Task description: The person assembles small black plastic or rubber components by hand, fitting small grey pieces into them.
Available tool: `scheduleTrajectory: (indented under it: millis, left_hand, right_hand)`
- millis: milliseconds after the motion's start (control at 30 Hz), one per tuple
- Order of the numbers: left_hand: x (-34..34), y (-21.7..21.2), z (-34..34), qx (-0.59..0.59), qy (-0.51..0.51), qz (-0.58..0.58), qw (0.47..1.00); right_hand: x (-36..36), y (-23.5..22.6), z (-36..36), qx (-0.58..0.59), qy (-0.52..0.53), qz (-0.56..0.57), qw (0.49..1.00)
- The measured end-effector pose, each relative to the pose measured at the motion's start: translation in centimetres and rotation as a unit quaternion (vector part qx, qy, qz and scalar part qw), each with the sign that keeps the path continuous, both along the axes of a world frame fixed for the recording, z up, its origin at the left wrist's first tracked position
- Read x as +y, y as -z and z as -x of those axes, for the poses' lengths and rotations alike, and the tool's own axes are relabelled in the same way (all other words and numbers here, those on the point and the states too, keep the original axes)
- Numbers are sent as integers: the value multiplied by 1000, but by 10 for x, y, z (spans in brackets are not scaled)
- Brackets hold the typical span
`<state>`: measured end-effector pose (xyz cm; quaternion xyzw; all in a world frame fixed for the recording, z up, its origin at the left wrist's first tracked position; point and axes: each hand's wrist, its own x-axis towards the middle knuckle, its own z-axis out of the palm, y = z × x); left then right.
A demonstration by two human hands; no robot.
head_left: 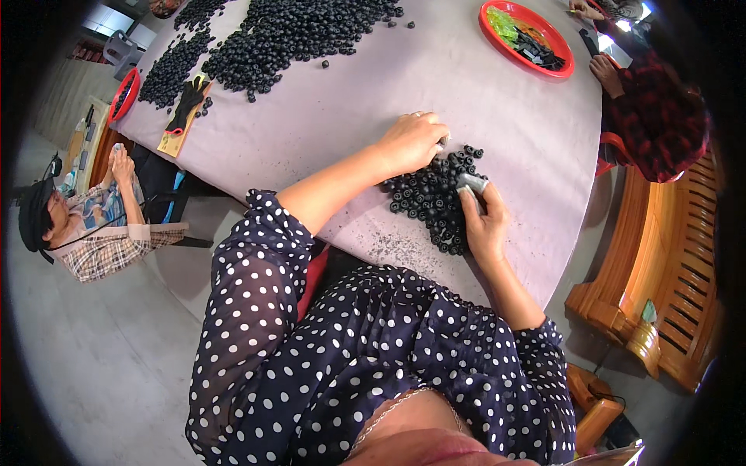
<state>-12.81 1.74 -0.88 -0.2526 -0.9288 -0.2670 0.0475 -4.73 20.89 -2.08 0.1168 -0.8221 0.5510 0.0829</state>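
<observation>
A heap of small black ring-shaped pieces (426, 194) lies on the table in front of me. My left hand (416, 142) is at the heap's far left edge, its fingers curled together; a bit of grey covering shows at a fingertip. What it holds, if anything, is hidden. Along the heap's right side rests my right hand (487, 221), thumb and forefinger drawn close, with a grey wrap around the finger. Whatever sits between those fingers is too small to make out. Dark crumbs (392, 247) are scattered on the cloth nearer to me.
A far larger spread of black pieces (287, 39) covers the table's far left. Beside it a black glove (185, 105) lies on a yellow card (171, 143). A red tray (488, 35) holds green and black items. People sit left and right; a wooden bench (660, 264) stands at right.
</observation>
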Motion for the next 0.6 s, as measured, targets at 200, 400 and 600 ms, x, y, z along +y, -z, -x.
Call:
scheduleTrajectory:
  millis: [200,400,600]
  left_hand:
    - [-19,1,-5,-9,-33,-36,999]
    - [-2,-20,-41,146,-26,-71,986]
    - [67,-17,-115,194,243,-110,944]
  right_hand:
    - [-26,-1,20,-46,-35,78,995]
    - [-9,-24,30,-73,-13,227,971]
    - [25,-52,36,-22,39,263,964]
